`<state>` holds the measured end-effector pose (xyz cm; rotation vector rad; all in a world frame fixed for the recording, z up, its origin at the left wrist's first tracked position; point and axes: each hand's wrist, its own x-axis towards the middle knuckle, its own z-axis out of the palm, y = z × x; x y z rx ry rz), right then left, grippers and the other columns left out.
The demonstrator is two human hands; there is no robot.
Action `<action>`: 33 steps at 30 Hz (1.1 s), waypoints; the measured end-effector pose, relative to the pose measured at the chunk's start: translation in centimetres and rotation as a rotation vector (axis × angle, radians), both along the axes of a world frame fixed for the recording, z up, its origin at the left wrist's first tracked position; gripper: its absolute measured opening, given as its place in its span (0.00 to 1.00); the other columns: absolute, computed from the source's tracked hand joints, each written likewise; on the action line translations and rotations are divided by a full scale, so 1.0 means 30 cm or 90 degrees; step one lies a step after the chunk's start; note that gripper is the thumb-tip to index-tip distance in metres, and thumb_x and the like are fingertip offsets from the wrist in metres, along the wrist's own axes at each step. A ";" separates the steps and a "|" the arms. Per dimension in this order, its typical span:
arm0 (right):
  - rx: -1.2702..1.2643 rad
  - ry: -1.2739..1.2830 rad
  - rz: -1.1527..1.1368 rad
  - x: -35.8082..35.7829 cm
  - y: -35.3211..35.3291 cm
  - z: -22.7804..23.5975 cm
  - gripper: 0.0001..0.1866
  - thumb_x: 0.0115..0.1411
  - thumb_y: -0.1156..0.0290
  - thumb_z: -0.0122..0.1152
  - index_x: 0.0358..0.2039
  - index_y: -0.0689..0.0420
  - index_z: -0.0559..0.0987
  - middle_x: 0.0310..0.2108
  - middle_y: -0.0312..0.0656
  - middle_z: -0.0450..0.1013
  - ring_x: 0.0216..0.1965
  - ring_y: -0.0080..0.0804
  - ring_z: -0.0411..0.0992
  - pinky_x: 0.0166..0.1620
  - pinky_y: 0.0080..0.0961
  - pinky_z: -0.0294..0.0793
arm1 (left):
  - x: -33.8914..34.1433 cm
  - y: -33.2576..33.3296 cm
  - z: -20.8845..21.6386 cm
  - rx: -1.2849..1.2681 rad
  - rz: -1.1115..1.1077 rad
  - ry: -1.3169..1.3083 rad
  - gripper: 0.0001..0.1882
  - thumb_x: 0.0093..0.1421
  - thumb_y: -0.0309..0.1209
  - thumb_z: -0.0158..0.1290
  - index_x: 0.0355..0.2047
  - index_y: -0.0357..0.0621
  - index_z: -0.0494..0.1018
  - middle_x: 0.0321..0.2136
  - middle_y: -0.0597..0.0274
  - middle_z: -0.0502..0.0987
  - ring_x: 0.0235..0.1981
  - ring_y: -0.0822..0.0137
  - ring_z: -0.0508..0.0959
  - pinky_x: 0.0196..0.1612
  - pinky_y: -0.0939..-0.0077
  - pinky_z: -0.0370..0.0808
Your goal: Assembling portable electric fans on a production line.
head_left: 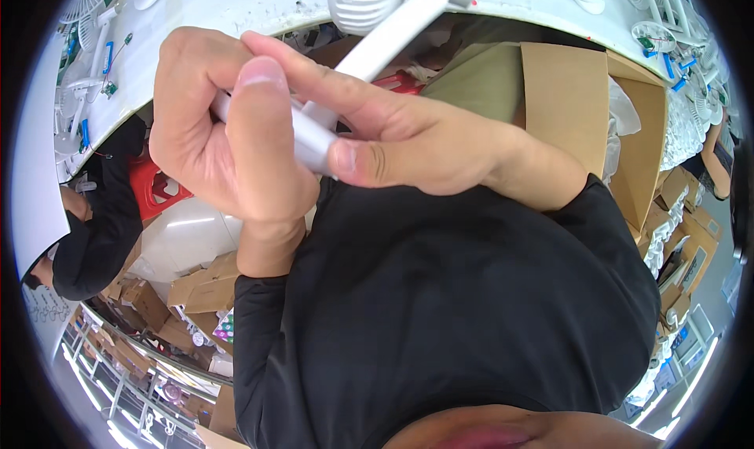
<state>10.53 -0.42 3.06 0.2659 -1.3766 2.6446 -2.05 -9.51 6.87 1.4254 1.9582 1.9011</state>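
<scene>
A white small fan [390,36] is held up in front of my chest, its caged head tipped away over the table edge. My left hand [228,135] is closed round one end of the fan's white base, thumb pressed on top. My right hand [416,139] grips the other end between thumb and fingers. Both hands touch each other, and much of the base is hidden behind the fingers.
The white table [236,13] runs across the far side, with more fans and parts at both ends. An open cardboard box [565,95] stands at the right. A red stool [153,186] and a person in black [102,221] are at the left, above boxes [204,292].
</scene>
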 end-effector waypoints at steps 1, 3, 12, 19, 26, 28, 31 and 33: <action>0.024 0.010 -0.018 -0.008 -0.005 -0.007 0.33 0.71 0.66 0.48 0.71 0.54 0.48 0.69 0.43 0.50 0.65 0.32 0.53 0.64 0.24 0.51 | -0.005 0.003 -0.005 0.015 0.002 0.011 0.07 0.53 0.28 0.44 0.20 0.41 0.69 0.22 0.62 0.70 0.24 0.71 0.64 0.34 0.81 0.61; 0.047 0.024 -0.037 -0.016 -0.009 -0.009 0.33 0.71 0.65 0.47 0.72 0.53 0.48 0.69 0.43 0.49 0.65 0.33 0.53 0.64 0.25 0.51 | -0.015 0.012 -0.015 0.028 0.004 0.026 0.07 0.53 0.27 0.46 0.19 0.41 0.69 0.22 0.62 0.71 0.23 0.72 0.64 0.32 0.82 0.61; 0.207 0.065 -0.111 -0.022 0.003 -0.023 0.34 0.71 0.65 0.43 0.72 0.55 0.44 0.73 0.40 0.37 0.72 0.35 0.39 0.70 0.30 0.39 | -0.042 0.091 -0.046 0.127 0.092 -0.249 0.15 0.60 0.30 0.39 0.18 0.40 0.69 0.20 0.62 0.71 0.24 0.72 0.65 0.33 0.81 0.61; 0.048 -0.126 -0.060 0.018 0.009 0.035 0.34 0.71 0.64 0.45 0.71 0.56 0.46 0.73 0.41 0.40 0.71 0.34 0.43 0.69 0.30 0.42 | -0.016 0.068 -0.040 0.082 -0.008 -0.209 0.19 0.64 0.33 0.37 0.19 0.40 0.70 0.19 0.63 0.70 0.23 0.73 0.65 0.33 0.80 0.62; -0.143 -0.136 0.035 0.040 0.063 0.027 0.37 0.69 0.64 0.50 0.71 0.57 0.46 0.72 0.42 0.44 0.70 0.34 0.46 0.69 0.30 0.44 | 0.045 0.095 -0.029 -0.018 0.052 0.009 0.24 0.67 0.37 0.32 0.20 0.40 0.71 0.18 0.63 0.69 0.22 0.73 0.63 0.31 0.79 0.62; -0.147 -0.119 0.044 0.046 0.075 0.024 0.37 0.68 0.64 0.50 0.71 0.57 0.46 0.71 0.42 0.44 0.70 0.34 0.46 0.69 0.30 0.44 | 0.054 0.119 -0.027 -0.023 0.076 0.038 0.25 0.67 0.38 0.32 0.21 0.40 0.71 0.18 0.63 0.69 0.21 0.73 0.63 0.31 0.79 0.61; -0.073 -0.117 -0.057 0.061 0.039 -0.019 0.40 0.67 0.63 0.54 0.71 0.58 0.45 0.71 0.44 0.45 0.70 0.35 0.47 0.69 0.30 0.45 | 0.077 0.150 -0.038 0.095 0.102 -0.212 0.26 0.69 0.41 0.30 0.22 0.41 0.71 0.18 0.63 0.70 0.20 0.73 0.62 0.28 0.79 0.61; -0.046 -0.112 -0.083 0.076 0.040 -0.034 0.40 0.66 0.63 0.55 0.71 0.58 0.45 0.71 0.45 0.46 0.69 0.35 0.47 0.69 0.30 0.45 | 0.086 0.154 -0.048 0.138 0.115 -0.292 0.26 0.69 0.41 0.30 0.22 0.41 0.71 0.18 0.63 0.70 0.19 0.73 0.62 0.28 0.79 0.60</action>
